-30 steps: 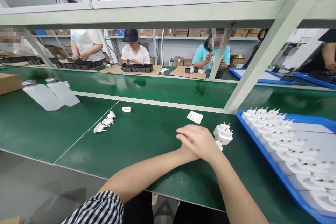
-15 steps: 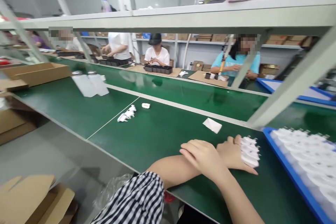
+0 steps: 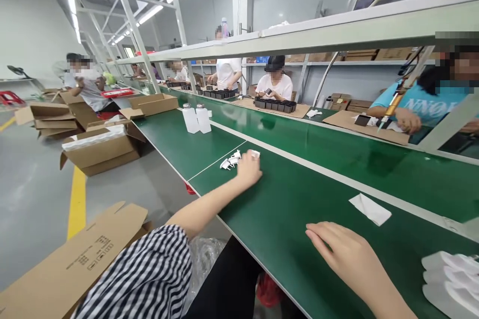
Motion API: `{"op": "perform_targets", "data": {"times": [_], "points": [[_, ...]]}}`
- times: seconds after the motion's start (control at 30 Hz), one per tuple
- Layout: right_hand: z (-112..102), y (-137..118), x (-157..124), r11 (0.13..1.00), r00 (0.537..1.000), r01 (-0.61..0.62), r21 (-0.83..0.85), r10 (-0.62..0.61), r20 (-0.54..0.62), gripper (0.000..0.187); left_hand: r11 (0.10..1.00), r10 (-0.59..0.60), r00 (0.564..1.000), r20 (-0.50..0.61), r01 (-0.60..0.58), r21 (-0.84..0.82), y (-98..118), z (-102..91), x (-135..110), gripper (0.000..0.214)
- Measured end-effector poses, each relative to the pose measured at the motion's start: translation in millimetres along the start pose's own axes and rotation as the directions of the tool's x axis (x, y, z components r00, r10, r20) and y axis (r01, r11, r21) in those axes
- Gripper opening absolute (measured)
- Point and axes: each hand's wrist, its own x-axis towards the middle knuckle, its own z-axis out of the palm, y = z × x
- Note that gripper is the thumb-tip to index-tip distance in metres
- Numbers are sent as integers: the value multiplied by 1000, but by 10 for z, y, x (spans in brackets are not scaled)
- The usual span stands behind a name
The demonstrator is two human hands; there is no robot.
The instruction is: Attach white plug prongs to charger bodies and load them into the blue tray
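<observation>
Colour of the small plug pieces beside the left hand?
White; the plug pieces beside the left hand show best in the head view.

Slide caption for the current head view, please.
Left hand beside small white pronged plastic pieces on a flat green worktable; right hand near a rectangular white sheet.

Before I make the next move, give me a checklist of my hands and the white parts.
1. Left hand at the single white piece: ok, fingers are at it.
2. Secure grip on that piece: cannot tell, the fingers partly hide it.
3. Right hand free: ok, nothing shows in it.
4. White paper clear of the right hand: ok, they are apart.
5. White blocks at the right fully in view: not ok, the picture's edge cuts them off.
</observation>
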Motion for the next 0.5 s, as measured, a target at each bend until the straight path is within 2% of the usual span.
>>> {"op": "perform_targets", "data": {"times": [0.07,0.13,0.17,0.27,0.33,0.37,0.43,0.47,0.5], "points": [[34,8,-4,1000,999,-25,-5,25,40,35,973,-229,972,44,228,35,-419,-27,71,37],[79,28,-8,999,995,-51,7,51,86,36,955,-297,950,98,296,27,-680,-43,48,31],[107,41,-12,998,992,-65,17,63,107,36,957,-289,950,120,290,15,-742,-49,14,30],[204,78,-27,992,986,-109,59,101,132,35,977,-184,967,175,200,-78,-665,-53,-123,34],[270,99,-34,980,978,-172,95,159,132,32,938,-24,967,255,110,-328,-428,-45,-213,39],[302,112,-35,967,969,-223,120,207,135,29,855,90,951,296,79,-513,-269,-38,-254,41],[360,159,-36,913,931,-358,195,332,153,34,569,295,890,348,129,-812,95,-18,-320,43],[389,202,-40,870,900,-433,236,404,164,40,419,381,849,365,193,-887,285,-5,-345,41],[420,263,-49,818,861,-508,270,481,163,43,307,451,805,386,266,-914,469,9,-361,39]]}}
